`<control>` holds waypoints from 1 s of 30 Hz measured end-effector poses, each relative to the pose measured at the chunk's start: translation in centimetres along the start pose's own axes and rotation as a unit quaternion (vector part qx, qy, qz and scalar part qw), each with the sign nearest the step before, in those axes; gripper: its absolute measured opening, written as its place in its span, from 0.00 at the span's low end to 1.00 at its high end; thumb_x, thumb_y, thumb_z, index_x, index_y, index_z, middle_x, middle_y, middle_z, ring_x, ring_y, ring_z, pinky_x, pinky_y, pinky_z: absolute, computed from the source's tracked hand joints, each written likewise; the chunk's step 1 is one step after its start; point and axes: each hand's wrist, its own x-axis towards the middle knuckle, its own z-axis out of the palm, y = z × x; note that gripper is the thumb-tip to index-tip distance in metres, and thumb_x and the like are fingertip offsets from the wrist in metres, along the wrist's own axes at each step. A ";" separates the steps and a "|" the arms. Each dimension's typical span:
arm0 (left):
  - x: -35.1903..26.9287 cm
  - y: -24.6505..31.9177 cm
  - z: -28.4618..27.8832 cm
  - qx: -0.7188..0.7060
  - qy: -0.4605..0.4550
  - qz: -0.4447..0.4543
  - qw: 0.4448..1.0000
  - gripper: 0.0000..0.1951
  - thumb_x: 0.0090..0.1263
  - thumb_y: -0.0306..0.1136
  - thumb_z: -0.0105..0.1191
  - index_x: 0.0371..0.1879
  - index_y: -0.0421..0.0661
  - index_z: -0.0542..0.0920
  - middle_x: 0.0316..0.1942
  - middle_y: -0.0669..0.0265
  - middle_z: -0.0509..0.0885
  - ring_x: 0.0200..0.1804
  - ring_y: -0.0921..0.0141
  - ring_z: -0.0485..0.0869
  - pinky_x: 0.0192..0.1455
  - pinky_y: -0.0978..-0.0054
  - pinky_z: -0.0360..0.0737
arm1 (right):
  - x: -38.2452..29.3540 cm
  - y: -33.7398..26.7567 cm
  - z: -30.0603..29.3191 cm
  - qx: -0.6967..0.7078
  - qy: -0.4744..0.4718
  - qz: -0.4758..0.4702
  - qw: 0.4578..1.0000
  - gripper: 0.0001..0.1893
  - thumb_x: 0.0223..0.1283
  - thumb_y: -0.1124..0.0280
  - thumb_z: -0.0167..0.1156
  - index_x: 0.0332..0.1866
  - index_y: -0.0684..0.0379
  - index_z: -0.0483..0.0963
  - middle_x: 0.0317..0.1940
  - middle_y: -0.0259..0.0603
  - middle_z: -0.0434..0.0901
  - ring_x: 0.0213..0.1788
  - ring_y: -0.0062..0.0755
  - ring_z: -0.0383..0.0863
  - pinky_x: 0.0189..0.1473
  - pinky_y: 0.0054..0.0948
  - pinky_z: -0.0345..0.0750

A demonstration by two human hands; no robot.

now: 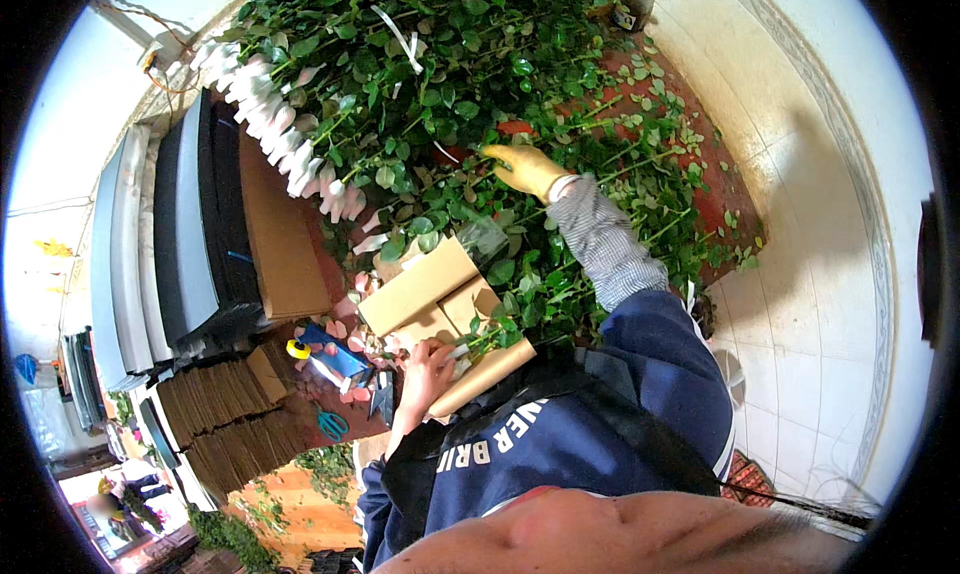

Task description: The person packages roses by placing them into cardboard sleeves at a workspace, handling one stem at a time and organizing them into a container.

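My left hand [427, 368], bare, lies at the lower part of a folded cardboard wrap [420, 293], its fingers curled around the pale end of a leafy rose [491, 338]. How many stems lie there is hidden. My right hand [525, 170], in a yellow glove, reaches into the pile of leafy rose stems [450, 56]; its fingertips are among the leaves, thumb apart, and no stem is plainly held. Rose heads in white sleeves [274, 128] line the left side of the pile. A piece of clear plastic [482, 238] lies beside the wrap.
Left of the wrap are a blue box [334, 353], a yellow-and-white tape roll or dispenser [298, 349], teal scissors [331, 424] and loose pink petals. Stacked cardboard [225, 416] and tall dark and grey sheets [180, 229] stand farther left. A tiled wall [795, 274] bounds the right.
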 end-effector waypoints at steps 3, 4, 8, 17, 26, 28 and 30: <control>0.1 0.0 0.2 0.002 0.000 0.004 1.000 0.14 0.59 0.27 0.61 0.45 0.43 0.85 0.43 0.56 0.79 0.47 0.55 0.79 0.51 0.60 0.78 | 5.4 -0.5 3.0 0.027 0.137 -0.114 0.984 0.22 0.65 0.63 0.56 0.65 0.52 0.71 0.60 0.47 0.78 0.58 0.48 0.78 0.61 0.41 0.75; 0.0 -0.2 0.4 0.001 0.006 0.009 1.000 0.14 0.58 0.28 0.61 0.45 0.43 0.85 0.43 0.56 0.79 0.46 0.56 0.80 0.50 0.60 0.79 | 6.6 -0.5 4.2 -0.046 0.148 -0.077 0.985 0.22 0.65 0.63 0.57 0.64 0.52 0.72 0.56 0.48 0.79 0.56 0.47 0.80 0.59 0.41 0.76; 0.0 -0.9 0.8 0.024 0.008 0.024 0.999 0.14 0.57 0.30 0.62 0.44 0.45 0.86 0.42 0.60 0.80 0.44 0.59 0.80 0.48 0.63 0.80 | 10.3 -1.2 6.2 -0.167 0.232 -0.079 0.955 0.14 0.63 0.67 0.58 0.52 0.56 0.78 0.46 0.47 0.83 0.49 0.43 0.83 0.56 0.42 0.77; 0.7 -0.6 0.5 0.017 0.010 0.033 0.999 0.13 0.59 0.30 0.63 0.43 0.45 0.86 0.41 0.61 0.80 0.44 0.59 0.80 0.48 0.63 0.79 | 16.3 -5.0 5.4 -0.274 0.154 -0.107 0.943 0.12 0.64 0.69 0.54 0.51 0.53 0.76 0.51 0.39 0.83 0.56 0.36 0.81 0.59 0.35 0.73; 0.1 -1.6 1.5 0.003 0.046 0.032 0.998 0.14 0.58 0.30 0.62 0.44 0.44 0.86 0.40 0.60 0.80 0.45 0.58 0.79 0.49 0.63 0.78 | 6.9 -6.9 2.3 -0.105 0.335 -0.261 0.899 0.05 0.50 0.79 0.59 0.23 0.55 0.76 0.36 0.39 0.84 0.46 0.33 0.82 0.64 0.40 0.70; 0.2 -1.9 1.9 -0.006 0.046 0.032 0.998 0.14 0.58 0.30 0.62 0.44 0.44 0.86 0.40 0.59 0.80 0.44 0.57 0.79 0.49 0.62 0.78 | 2.9 -5.5 -1.1 -0.057 0.314 -0.337 0.886 0.06 0.48 0.79 0.62 0.21 0.56 0.74 0.40 0.40 0.85 0.47 0.36 0.83 0.65 0.43 0.70; 0.0 -2.2 1.9 -0.013 0.048 0.032 0.998 0.13 0.59 0.30 0.62 0.44 0.44 0.86 0.39 0.59 0.80 0.44 0.57 0.79 0.50 0.62 0.77 | -2.1 -5.1 -5.2 -0.125 0.315 -0.351 0.873 0.06 0.54 0.69 0.61 0.25 0.56 0.75 0.39 0.40 0.86 0.46 0.35 0.83 0.63 0.44 0.72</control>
